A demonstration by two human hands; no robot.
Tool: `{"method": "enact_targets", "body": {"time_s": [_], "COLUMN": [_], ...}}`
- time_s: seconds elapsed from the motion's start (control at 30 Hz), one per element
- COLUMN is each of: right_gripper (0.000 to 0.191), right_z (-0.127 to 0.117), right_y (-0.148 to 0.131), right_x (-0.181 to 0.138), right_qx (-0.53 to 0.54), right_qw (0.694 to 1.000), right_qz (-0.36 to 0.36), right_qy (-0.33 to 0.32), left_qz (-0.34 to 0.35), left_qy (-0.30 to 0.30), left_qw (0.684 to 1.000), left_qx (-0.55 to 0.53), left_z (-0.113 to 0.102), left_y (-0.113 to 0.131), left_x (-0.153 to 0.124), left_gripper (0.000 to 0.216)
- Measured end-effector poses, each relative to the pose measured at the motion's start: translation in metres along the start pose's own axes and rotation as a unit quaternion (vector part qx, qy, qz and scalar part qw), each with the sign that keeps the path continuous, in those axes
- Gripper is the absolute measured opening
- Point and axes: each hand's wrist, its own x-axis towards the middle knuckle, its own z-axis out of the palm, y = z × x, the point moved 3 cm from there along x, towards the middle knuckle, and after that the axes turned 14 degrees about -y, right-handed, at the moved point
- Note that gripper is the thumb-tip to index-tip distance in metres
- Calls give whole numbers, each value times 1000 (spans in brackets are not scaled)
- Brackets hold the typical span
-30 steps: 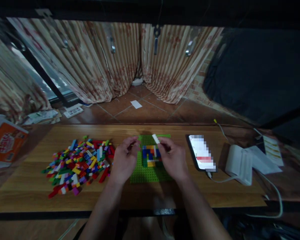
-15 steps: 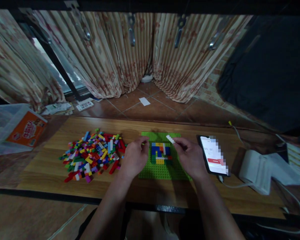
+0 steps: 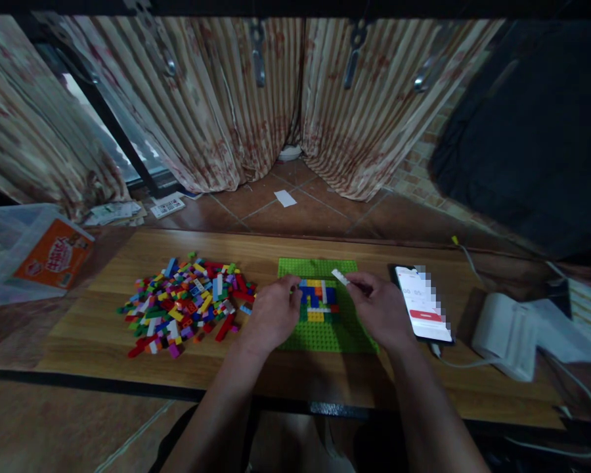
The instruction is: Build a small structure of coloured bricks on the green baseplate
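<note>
Multicoloured plastic bricks [image 3: 187, 303] lay left, a black-edged phone [image 3: 420, 303] right; right hand [image 3: 380, 310] pinched a white studded brick [image 3: 339, 275], left hand [image 3: 276, 314] curled, contents unclear.

Right hand [image 3: 380, 310] pinches white brick [image 3: 339, 275] over green baseplate [image 3: 325, 339]; left hand [image 3: 274, 314] by multicoloured brick build [image 3: 318, 299] on it. Loose brick pile [image 3: 182, 305], lit phone [image 3: 417, 295] on worktop [image 3: 93, 335].
</note>
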Motion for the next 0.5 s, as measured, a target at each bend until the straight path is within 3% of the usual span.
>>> {"method": "enact_targets", "body": {"time_s": [0.5], "right_gripper": [26], "right_z": [4], "right_y": [15], "right_x": [-13], "right_qx": [-50], "right_qw": [995], "right_qz": [38], "right_qy": [-71], "left_qz": [5], "left_qy": [-34], "left_qw": [999], "left_qx": [12], "left_z": [9], "left_y": [-3], "left_x": [3], "left_gripper": [31]}}
